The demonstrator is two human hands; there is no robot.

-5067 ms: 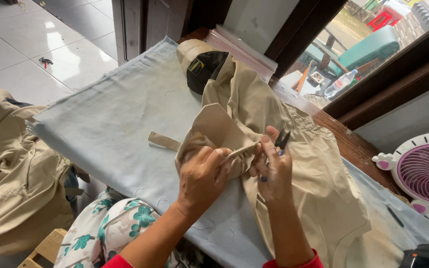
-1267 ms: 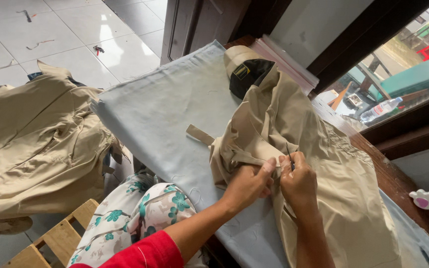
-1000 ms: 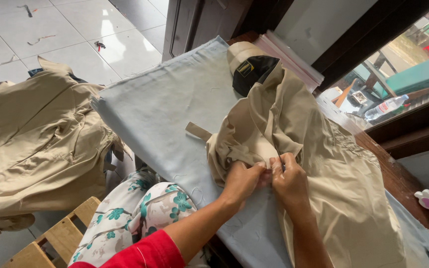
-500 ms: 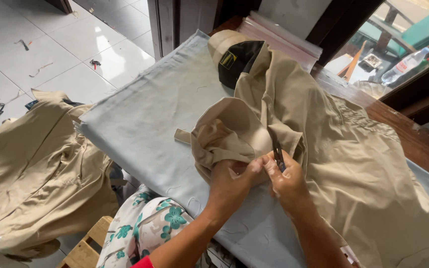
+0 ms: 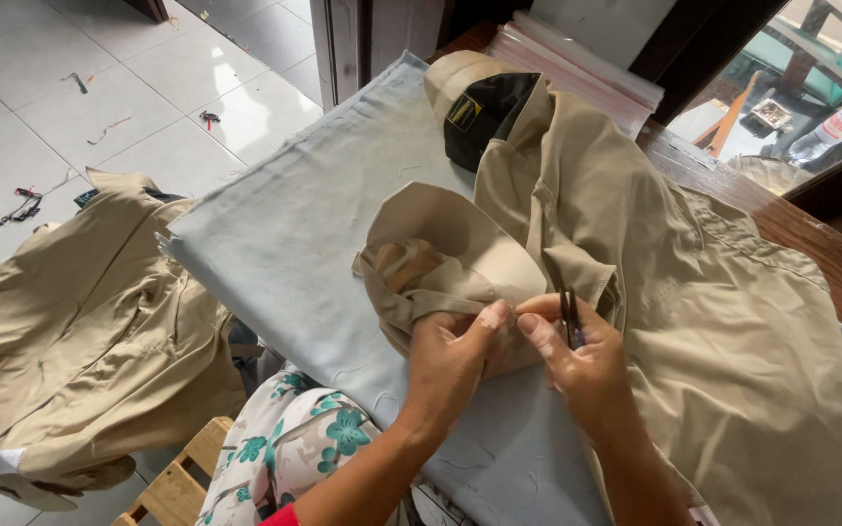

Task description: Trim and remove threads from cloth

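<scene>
A tan shirt (image 5: 694,292) lies spread over a table covered with a pale blue-grey cloth (image 5: 294,234). My left hand (image 5: 450,356) pinches a folded part of the shirt, a rounded sleeve end (image 5: 440,258), against the table. Touching it on the right, my right hand (image 5: 577,356) grips the same fold and also holds small dark thread snips (image 5: 569,314), blades pointing up between its fingers. A black and tan cap (image 5: 479,102) sits at the shirt's far end.
A heap of tan garments (image 5: 80,331) rests on the left beside the table, over a tiled floor with thread scraps. Clear plastic bags (image 5: 577,68) lie at the back. A wooden sill (image 5: 801,234) runs along the right. A wooden stool corner (image 5: 172,487) shows below.
The camera view has shifted and closed in on the shirt. My hands have turned the sleeve end so its rounded opening faces up, and stay pinched together on the fold.
</scene>
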